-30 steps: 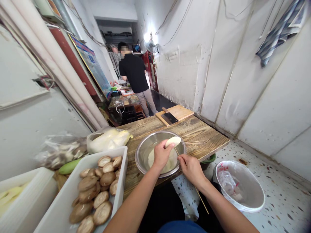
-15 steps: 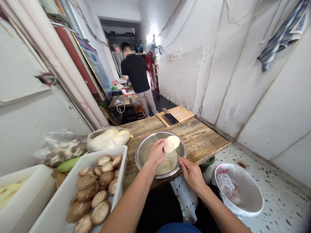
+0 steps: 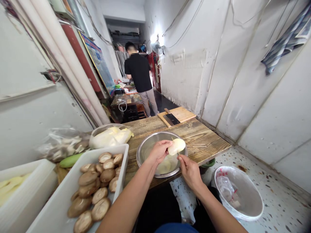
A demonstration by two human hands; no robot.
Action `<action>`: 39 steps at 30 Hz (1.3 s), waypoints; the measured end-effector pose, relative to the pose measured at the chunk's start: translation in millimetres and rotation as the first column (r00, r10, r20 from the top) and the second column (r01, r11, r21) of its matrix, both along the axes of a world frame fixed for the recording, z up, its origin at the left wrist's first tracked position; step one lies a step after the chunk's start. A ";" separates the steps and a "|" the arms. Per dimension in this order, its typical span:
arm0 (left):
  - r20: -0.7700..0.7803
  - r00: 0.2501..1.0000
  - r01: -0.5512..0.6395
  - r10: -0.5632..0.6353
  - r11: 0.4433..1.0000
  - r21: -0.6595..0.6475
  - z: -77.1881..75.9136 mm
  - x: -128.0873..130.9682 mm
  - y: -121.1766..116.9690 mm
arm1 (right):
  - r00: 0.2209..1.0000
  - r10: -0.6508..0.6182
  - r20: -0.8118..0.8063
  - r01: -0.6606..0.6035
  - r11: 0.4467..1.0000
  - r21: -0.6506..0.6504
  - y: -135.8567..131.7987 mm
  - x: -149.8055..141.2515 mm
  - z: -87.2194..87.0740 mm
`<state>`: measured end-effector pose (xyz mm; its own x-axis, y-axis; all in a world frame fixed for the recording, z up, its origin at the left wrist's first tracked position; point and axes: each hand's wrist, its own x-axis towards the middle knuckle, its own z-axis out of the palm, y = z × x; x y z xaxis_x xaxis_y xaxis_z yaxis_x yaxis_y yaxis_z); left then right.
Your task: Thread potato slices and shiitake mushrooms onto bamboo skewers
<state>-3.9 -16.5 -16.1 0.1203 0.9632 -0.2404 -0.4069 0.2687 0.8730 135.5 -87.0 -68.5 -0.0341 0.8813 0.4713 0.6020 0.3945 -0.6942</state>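
Note:
Over a steel bowl (image 3: 143, 163), my left hand (image 3: 160, 151) pinches the left edge of pale potato slices (image 3: 177, 146). My right hand (image 3: 190, 170) grips a thin wooden skewer (image 3: 178, 153) near its lower part. The skewer runs through the slices, and its tip shows above their upper left edge. More pale slices (image 3: 165, 166) lie in liquid in the bowl. Several loose skewers (image 3: 198, 145) rest on the table just right of the bowl.
A white bin of shiitake mushrooms (image 3: 97, 184) stands at left, near another bin of yellow slices (image 3: 11, 187). A cleaver (image 3: 171, 119) lies on a cutting board (image 3: 184, 114) at the table's far end. A lined waste bin (image 3: 255, 197) sits on the floor. Beyond, a person (image 3: 139, 74) stands.
The skewer has gone through the potato slices, so its tip now shows on the far side. The slices are turned more sideways, and my right hand is closer to them.

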 end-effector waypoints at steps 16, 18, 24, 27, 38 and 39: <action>0.540 0.841 0.025 -0.019 1.000 -0.004 12.5 5.2 -5.3 | 0.869 0.164 -0.467 -0.315 0.912 -0.264 -38.6 -2.9 -14.6; 0.571 0.817 0.072 -0.083 0.997 0.041 15.0 6.5 -9.3 | 0.826 0.147 -0.544 -0.341 0.899 -0.275 -40.4 -7.3 -17.7; 0.480 0.863 0.077 -0.157 0.980 0.183 18.4 4.3 -12.6 | 0.781 0.138 -0.609 -0.359 0.897 -0.257 -44.2 -9.0 -11.7; 0.403 0.874 0.191 -0.273 0.954 0.232 18.9 5.3 -15.9 | 0.783 0.140 -0.606 -0.353 0.902 -0.248 -42.2 -11.1 -2.5; 0.001 0.946 0.317 -0.324 0.927 0.203 17.8 1.2 4.0 | 0.756 0.053 -0.652 -0.251 0.944 -0.214 -11.2 4.3 27.3; -0.166 0.957 0.272 -0.239 0.937 0.219 12.8 -5.7 13.6 | 0.769 0.037 -0.638 -0.230 0.948 -0.222 -10.9 8.6 26.9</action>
<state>-9.6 -2.9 -3.4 0.3519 0.9352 -0.0399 -0.2263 0.1264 0.9658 144.0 -98.0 -41.6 0.0528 0.9834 0.1734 -0.0419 0.1757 -0.9835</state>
